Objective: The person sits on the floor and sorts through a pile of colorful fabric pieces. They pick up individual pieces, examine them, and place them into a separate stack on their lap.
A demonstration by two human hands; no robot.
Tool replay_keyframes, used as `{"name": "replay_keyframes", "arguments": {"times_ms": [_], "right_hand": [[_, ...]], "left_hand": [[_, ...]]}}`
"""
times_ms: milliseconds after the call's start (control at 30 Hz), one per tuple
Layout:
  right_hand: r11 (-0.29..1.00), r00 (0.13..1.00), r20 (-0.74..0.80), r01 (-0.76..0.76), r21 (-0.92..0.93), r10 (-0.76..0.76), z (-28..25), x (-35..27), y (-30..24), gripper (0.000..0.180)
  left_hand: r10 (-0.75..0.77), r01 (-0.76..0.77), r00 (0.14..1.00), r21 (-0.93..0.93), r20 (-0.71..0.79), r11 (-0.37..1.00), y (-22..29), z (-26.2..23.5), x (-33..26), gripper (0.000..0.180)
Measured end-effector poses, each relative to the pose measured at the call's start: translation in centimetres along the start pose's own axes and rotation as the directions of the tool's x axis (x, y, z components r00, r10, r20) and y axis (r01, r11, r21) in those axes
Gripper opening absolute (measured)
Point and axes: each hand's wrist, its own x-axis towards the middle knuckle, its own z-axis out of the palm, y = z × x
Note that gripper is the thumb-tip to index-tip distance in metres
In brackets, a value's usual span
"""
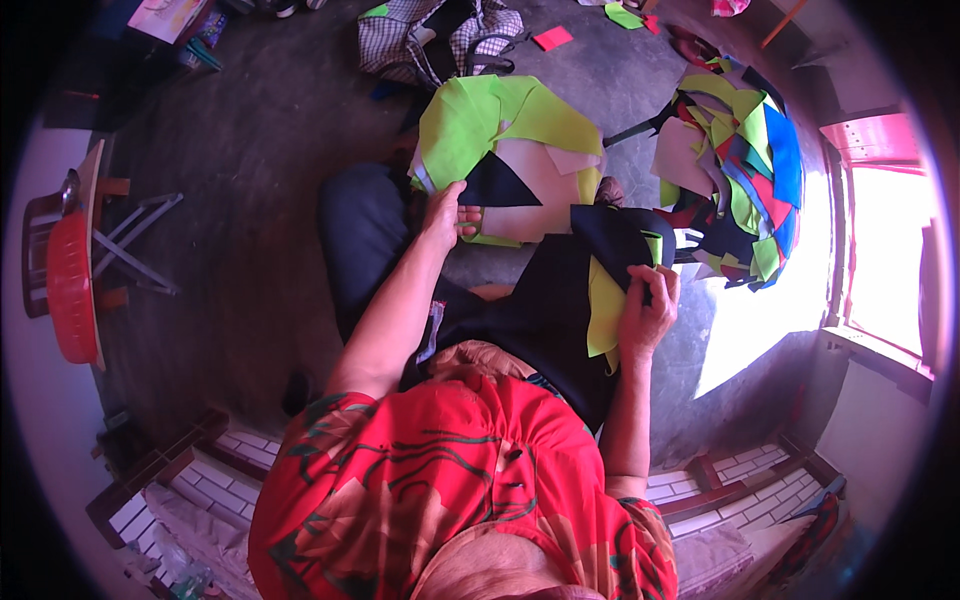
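In front of me a stack of cut fabric pieces [525, 165] lies loosely layered, lime green, pale pink and black. My left hand [448, 216] is at its near left edge, the thumb by the tip of a black triangular piece [500, 183], the fingers loosely bent and apart from the thumb. Over my right thigh rests a black fabric piece [606, 236], with a yellow-green piece [604, 310] beside it. My right hand [650, 308] pinches the black fabric's near edge, thumb and forefinger together; the fingertips are partly hidden.
A large heap of multicoloured fabric scraps [740, 175] stands at the right, near a bright window [886, 260]. A checked bag [440, 40] sits beyond the stack. A red basin [70, 285] and a folding metal stand [140, 240] are at the left.
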Motion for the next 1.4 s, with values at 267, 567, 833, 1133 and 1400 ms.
{"name": "replay_keyframes", "arguments": {"times_ms": [267, 567, 833, 1133, 1400], "right_hand": [[1.000, 1.000, 0.012, -0.009, -0.008, 0.009, 0.0, 0.0, -0.2, 0.016], [0.999, 0.999, 0.014, -0.046, 0.012, 0.045, 0.2, -0.1, -0.3, 0.017], [0.996, 0.997, 0.016, -0.075, 0.047, 0.074, 0.3, 0.0, -0.5, 0.021], [0.997, 0.998, 0.021, -0.057, 0.044, 0.056, 0.3, 0.1, -0.7, 0.020], [0.998, 0.998, 0.013, -0.058, 0.005, 0.058, 0.3, -0.1, -0.4, 0.015]], "left_hand": [[0.185, -0.167, 0.982, 0.261, -0.045, 0.951, -0.9, -0.8, -0.1, 0.023], [0.212, -0.120, 0.968, 0.494, -0.135, 0.861, -0.1, -2.2, -0.9, 0.022], [0.250, -0.084, 0.953, 0.645, -0.171, 0.760, -0.7, -3.4, 1.0, 0.020], [0.359, -0.128, 0.911, 0.686, -0.205, 0.716, -2.3, -4.6, 3.2, 0.020], [0.460, -0.207, 0.856, 0.659, -0.236, 0.723, -0.7, -2.9, 0.4, 0.043]]}}
